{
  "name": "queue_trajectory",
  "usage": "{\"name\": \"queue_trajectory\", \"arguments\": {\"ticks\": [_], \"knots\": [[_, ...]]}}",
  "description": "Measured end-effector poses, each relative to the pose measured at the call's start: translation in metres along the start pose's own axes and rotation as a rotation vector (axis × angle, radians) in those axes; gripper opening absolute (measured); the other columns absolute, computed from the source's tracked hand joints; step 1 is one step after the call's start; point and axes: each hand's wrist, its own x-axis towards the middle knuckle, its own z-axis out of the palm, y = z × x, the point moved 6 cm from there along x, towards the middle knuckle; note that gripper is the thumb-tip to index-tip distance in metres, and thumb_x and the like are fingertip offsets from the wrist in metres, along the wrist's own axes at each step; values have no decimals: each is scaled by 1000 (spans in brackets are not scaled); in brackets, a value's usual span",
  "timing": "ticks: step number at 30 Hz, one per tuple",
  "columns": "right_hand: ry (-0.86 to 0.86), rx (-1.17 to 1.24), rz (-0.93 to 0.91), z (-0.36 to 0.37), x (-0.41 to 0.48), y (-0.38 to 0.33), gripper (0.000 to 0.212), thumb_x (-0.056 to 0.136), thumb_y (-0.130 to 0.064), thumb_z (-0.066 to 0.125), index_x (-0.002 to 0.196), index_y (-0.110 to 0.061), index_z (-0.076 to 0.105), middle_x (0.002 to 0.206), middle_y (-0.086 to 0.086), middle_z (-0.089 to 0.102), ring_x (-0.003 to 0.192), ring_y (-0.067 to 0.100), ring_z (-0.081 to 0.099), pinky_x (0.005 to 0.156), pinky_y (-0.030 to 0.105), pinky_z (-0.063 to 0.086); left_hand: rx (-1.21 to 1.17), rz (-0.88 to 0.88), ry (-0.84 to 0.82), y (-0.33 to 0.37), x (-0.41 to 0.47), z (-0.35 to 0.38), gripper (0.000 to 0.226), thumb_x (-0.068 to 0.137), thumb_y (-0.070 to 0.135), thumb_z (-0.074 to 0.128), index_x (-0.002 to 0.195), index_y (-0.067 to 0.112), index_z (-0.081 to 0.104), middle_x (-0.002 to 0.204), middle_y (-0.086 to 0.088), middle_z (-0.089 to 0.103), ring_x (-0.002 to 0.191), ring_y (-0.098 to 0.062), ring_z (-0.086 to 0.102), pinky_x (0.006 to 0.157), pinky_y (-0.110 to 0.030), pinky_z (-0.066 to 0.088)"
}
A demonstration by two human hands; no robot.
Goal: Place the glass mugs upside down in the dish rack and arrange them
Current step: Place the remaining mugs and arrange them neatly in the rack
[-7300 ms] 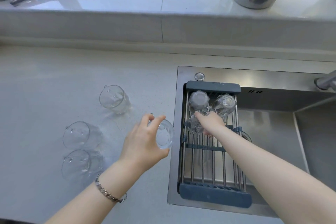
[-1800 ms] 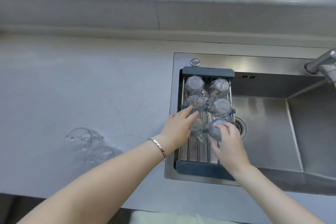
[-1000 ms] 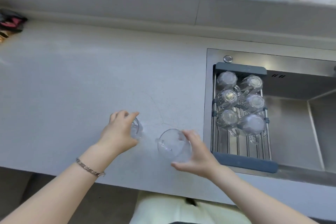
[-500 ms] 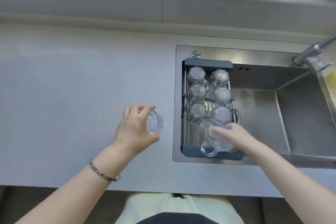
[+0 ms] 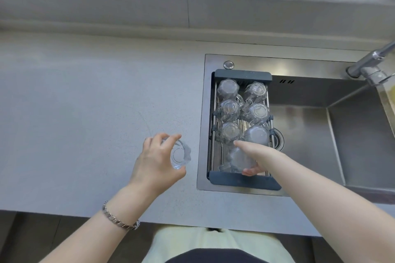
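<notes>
A dark-framed dish rack (image 5: 243,180) with metal bars spans the left end of the steel sink. Several glass mugs (image 5: 228,109) stand upside down in it in two columns. My right hand (image 5: 254,156) grips another glass mug (image 5: 238,159), bottom up, at the rack's near left part, its handle pointing toward the near frame. My left hand (image 5: 157,160) holds a second glass mug (image 5: 179,156) tilted on its side just above the counter, left of the sink.
The steel sink (image 5: 310,126) lies right of the rack, with a drain beside the rack and a tap (image 5: 372,62) at the far right. A grey counter (image 5: 85,113) stretches left. Metal containers stand on the back ledge.
My right hand has lowered its mug deeper onto the rack's near left spot. The left hand has kept its mug over the counter, moving slightly toward the sink.
</notes>
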Motion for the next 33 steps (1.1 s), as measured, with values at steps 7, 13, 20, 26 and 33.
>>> {"name": "queue_trajectory", "arguments": {"ticks": [7,13,20,26,33], "knots": [[-24,44,-173,9,12,-3,62,88,-48,52,134,-9,39,136,20,45,69,26,63,31,18,47,14,8,-6,8,-3,-1,71,77,30,68,141,31,37,136,6,43,127,-15,33,90,-27,43],[181,-298,-736,-20,-36,14,63,78,-34,68,134,-29,38,120,0,56,73,7,61,77,30,53,-191,-42,-59,30,0,-2,74,71,34,76,135,32,39,125,5,54,119,-17,46,96,-31,42],[147,-23,-1188,-28,-94,46,75,60,-27,83,110,-58,38,124,-16,49,114,-2,52,93,5,40,-948,-235,-450,99,13,58,41,70,32,79,104,28,57,100,0,66,92,-17,66,72,-34,59],[396,-168,-1032,-93,-84,49,66,55,-16,87,99,-47,48,107,-18,55,97,-8,52,84,18,42,-250,128,-342,105,40,93,38,93,38,54,125,19,55,133,2,54,126,-17,50,103,-36,44],[286,-500,-812,-79,-43,18,75,59,-30,82,126,-33,49,130,0,52,119,16,48,100,34,41,541,435,-420,105,49,142,72,84,38,65,143,21,28,146,-8,34,127,-31,39,98,-44,40]]}}
